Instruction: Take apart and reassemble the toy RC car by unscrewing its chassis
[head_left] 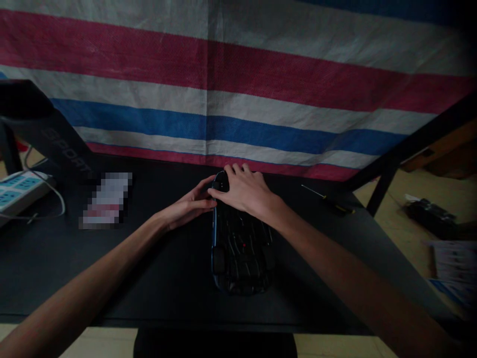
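A dark toy car (244, 253) lies upside down on the black table, its underside and wheels facing up and a blue body edge showing along its left. My left hand (190, 203) grips the car's far left side, thumb and fingers at its edge. Across the far end lies my right hand (246, 188), thumb at the left edge and fingers curled over the far side. That end of the car is largely hidden under it. A small red spot shows on the car's underside.
A screwdriver (328, 200) with a black and yellow handle lies on the table's right. At left are a blurred-out flat item (107, 201), a power strip (26, 186) with a cable, and a dark stand marked SPORT (63, 139). A striped sheet (238, 99) hangs behind.
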`<state>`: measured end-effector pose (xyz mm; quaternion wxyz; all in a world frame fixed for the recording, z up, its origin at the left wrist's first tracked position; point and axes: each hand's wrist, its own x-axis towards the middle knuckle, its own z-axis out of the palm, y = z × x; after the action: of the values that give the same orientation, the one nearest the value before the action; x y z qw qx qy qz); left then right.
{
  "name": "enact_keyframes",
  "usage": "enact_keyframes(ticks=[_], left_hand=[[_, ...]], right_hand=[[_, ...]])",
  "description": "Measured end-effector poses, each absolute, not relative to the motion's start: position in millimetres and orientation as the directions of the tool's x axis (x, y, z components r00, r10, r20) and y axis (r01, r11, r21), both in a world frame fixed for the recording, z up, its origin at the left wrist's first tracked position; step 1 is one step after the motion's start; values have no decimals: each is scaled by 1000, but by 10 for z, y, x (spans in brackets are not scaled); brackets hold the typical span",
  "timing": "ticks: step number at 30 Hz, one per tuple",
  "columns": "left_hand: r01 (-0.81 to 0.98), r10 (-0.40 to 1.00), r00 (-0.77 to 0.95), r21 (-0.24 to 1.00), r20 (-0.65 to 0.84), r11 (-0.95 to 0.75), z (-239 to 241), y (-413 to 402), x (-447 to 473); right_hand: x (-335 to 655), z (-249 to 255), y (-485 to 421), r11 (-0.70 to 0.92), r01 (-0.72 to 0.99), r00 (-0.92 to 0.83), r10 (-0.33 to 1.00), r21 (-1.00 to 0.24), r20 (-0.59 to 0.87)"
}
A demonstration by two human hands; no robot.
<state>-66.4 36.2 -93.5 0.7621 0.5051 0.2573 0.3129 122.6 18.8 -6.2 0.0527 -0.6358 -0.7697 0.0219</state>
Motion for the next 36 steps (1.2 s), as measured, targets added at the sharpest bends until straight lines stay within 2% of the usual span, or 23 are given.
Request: enact_keyframes(ticks=[9, 18, 24, 27, 32, 36], left_hand=[[-200, 741, 672, 964, 7, 172, -892, 329, -641], [-204, 755, 656, 964, 5, 171, -884, 316, -624], [-182, 763, 647, 970, -5, 162, -872, 286, -628], [-190, 772, 635, 964, -25, 187, -875, 262, -604], [-193, 798, 602, 965, -24, 175, -909, 244, -564], [-196, 806, 591, 964, -31, 181, -897, 236, -558]], right_hand=[[1200, -152, 219, 124, 971, -108, 990, -206, 89], [1137, -30, 208, 107, 973, -84, 989, -203, 118], [1216, 23, 185, 95, 953, -72, 993, -286, 91], [1222, 37, 180, 100, 947, -71, 992, -306, 105], [1179, 31, 55, 109, 958, -78, 989, -267, 127], [1156, -77, -287, 214, 932, -158, 966, -292, 204]])
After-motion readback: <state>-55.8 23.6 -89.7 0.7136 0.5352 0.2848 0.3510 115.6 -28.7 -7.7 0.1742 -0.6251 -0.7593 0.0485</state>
